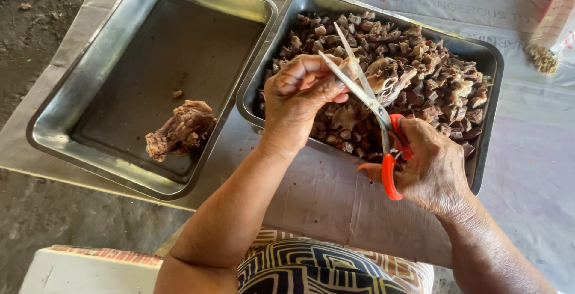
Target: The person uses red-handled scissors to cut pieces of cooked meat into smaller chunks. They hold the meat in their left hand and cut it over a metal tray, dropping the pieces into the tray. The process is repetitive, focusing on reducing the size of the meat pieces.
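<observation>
My left hand pinches a piece of cooked meat above the right steel tray. My right hand grips red-handled scissors, whose open blades straddle the held piece. That tray is heaped with several small brown meat chunks. The left steel tray holds one large lump of meat near its front and a tiny scrap.
Both trays rest on a table covered with a plastic sheet and brown cardboard. A clear bag with small grains lies at the far right. Dirt ground lies to the left. A white box sits at the lower left.
</observation>
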